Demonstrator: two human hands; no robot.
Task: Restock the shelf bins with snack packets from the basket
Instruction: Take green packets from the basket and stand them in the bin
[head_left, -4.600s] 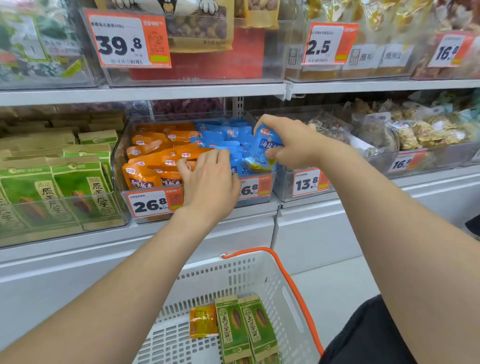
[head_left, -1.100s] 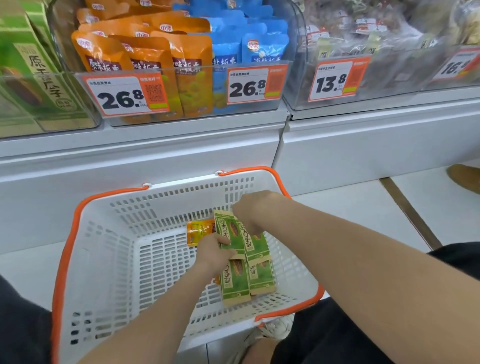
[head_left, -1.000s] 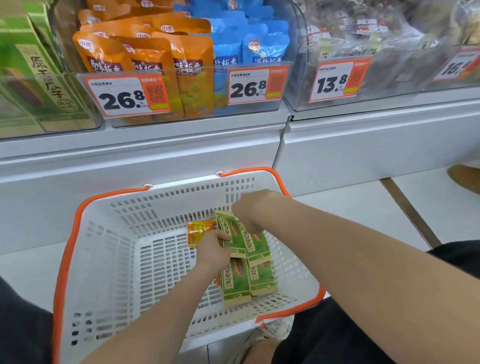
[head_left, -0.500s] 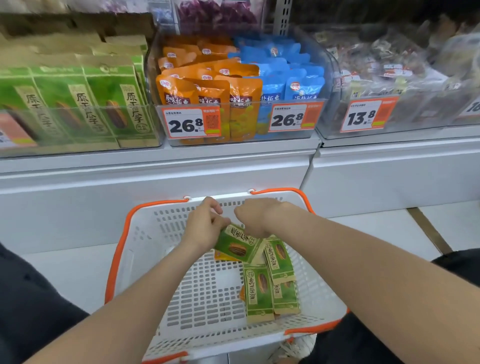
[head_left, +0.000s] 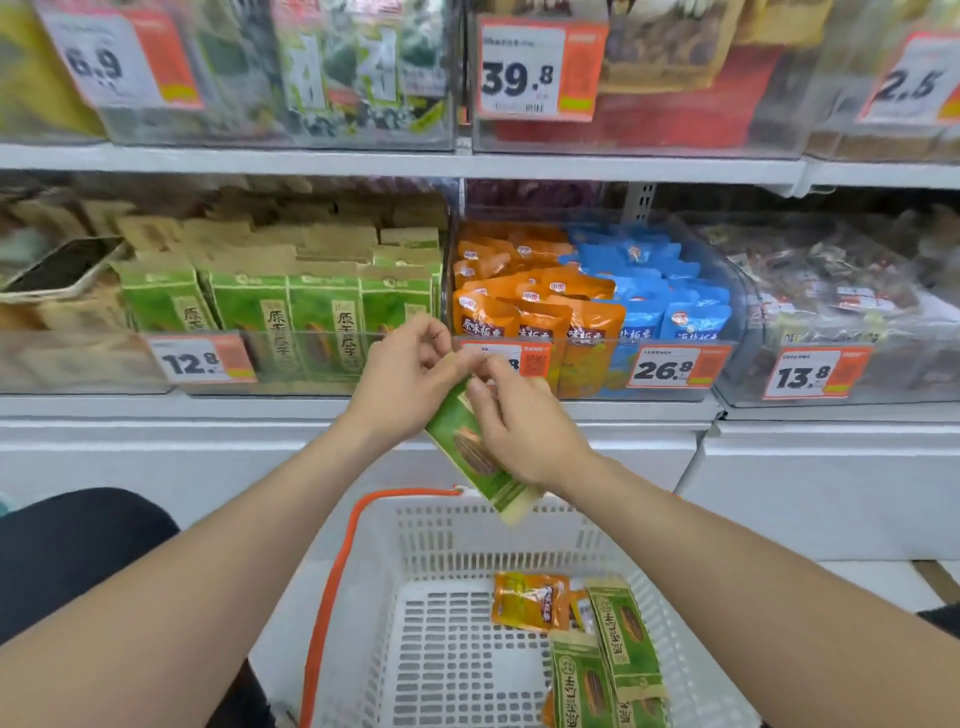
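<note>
Both hands hold one green sunflower-seed packet (head_left: 470, 457) in the air above the white basket (head_left: 452, 525), in front of the lower shelf. My left hand (head_left: 402, 382) pinches its top edge; my right hand (head_left: 519, 426) grips it from the right, covering part of it. Inside the basket lie two more green packets (head_left: 605, 670) and an orange packet (head_left: 530, 600). The clear bin of matching green packets (head_left: 291, 306) sits on the shelf, just left of my hands.
A clear bin of orange packets (head_left: 524, 306) and blue packets (head_left: 660, 291) stands right of the green ones, then a bin of brown wrapped snacks (head_left: 831, 291). A phone (head_left: 62, 265) lies on the far-left bin. The upper shelf (head_left: 467, 163) overhangs.
Both hands lifted a green packet out of the basket and raised it to the level of the lower shelf bins. The view tilted upward, now showing the upper shelf.
</note>
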